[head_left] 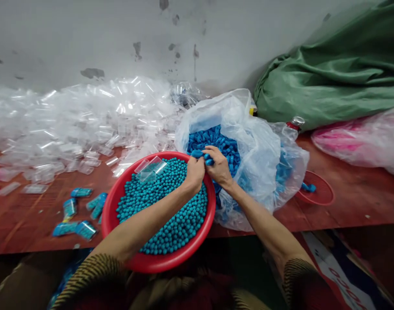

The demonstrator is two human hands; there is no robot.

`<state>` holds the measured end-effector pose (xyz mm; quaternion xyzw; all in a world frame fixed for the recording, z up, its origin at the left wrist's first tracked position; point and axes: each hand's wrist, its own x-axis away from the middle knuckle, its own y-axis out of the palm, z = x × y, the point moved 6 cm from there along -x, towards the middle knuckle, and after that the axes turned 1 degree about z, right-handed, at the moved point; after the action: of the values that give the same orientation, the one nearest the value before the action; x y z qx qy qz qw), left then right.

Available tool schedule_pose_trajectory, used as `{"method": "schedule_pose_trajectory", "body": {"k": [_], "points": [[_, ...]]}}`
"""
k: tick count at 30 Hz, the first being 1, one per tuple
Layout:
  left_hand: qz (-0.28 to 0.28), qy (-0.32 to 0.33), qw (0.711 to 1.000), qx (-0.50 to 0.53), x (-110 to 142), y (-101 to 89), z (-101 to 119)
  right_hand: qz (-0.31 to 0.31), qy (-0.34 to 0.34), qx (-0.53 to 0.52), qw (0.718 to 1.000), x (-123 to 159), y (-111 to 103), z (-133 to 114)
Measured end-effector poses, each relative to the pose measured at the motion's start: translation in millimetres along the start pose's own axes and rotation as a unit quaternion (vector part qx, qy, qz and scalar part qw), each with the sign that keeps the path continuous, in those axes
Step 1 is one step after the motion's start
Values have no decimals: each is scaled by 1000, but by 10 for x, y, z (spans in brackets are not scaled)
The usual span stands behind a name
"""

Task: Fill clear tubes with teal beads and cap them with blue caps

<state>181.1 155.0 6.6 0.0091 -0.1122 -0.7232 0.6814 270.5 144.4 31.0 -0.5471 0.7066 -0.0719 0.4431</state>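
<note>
A person's left hand [194, 174] and right hand [218, 167], fingers curled closed, pinch blue plastic pieces [197, 153] near the two-o'clock rim of a red bowl [110, 215] of beads [161, 230].

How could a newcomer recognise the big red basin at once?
At the near edge of the reddish table, left of the translucent bag, is the round red basin. Unlike the small red dish farther right, it is wide and holds many round teal beads.

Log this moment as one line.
left hand, right hand: together, holding blue plastic pieces; red basin: turquoise beads, clear cases on top; plastic bag: open, more pieces inside
</note>
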Motion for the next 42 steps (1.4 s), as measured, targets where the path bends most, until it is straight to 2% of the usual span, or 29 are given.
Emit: {"method": "schedule_pose_trajectory", "body": {"k": [3, 6, 11, 13, 14, 15, 17, 18, 20, 21, 23, 25, 27, 31, 34, 38, 40, 42], "points": [[12, -46, 998, 49, 234, -313, 10, -108, -60, 84, 989, 107, 212, -322], [4, -135, 989, 59, 439, -556, -106, -222, -125, 173, 951, 239, 458, -543], [-4, -192, 981, 12, 705, -970, -179, -307, -182, 253, 899, 341, 651, -672], [6, -149, 984, -101, 737, -1226, -101, -340, -182, 263, 884, 340, 662, -670], [26, -96, 978, -185, 726, -1376, -19, -357, -178, 266, 877, 337, 656, -663], [55, -27, 958, -279, 706, -1521, 86, -374, -174, 267, 871, 334, 647, -657], [104, 97, 878, -458, 659, -1737, 263, -394, -165, 268, 864, 327, 620, -654], [107, 128, 832, -528, 620, -1802, 295, -394, -159, 270, 864, 317, 605, -659], [72, 146, 767, -621, 513, -1865, 270, -373, -137, 280, 874, 278, 580, -680], [51, 145, 750, -643, 459, -1877, 244, -361, -125, 284, 879, 255, 578, -702], [33, 146, 737, -659, 374, -1883, 227, -348, -110, 287, 886, 215, 612, -772], [40, 141, 728, -670, 321, -1878, 242, -358, -109, 283, 883, 198, 701, -868], [31, 128, 708, -694, 292, -1850, 244, -379, -120, 282, 873, 212, 824, -960], [-24, 104, 663, -741, 290, -1762, 204, -419, -158, 293, 845, 373, 1079, -1036], [-70, 84, 654, -749, 339, -1710, 147, -436, -164, 298, 833, 514, 1163, -973], [-99, 71, 658, -743, 423, -1688, 78, -430, -159, 283, 842, 556, 1072, -897], [-97, 72, 675, -728, 433, -1709, 51, -417, -143, 267, 857, 534, 993, -877], [-93, 74, 706, -698, 421, -1745, 29, -393, -121, 237, 880, 511, 927, -866]]}}
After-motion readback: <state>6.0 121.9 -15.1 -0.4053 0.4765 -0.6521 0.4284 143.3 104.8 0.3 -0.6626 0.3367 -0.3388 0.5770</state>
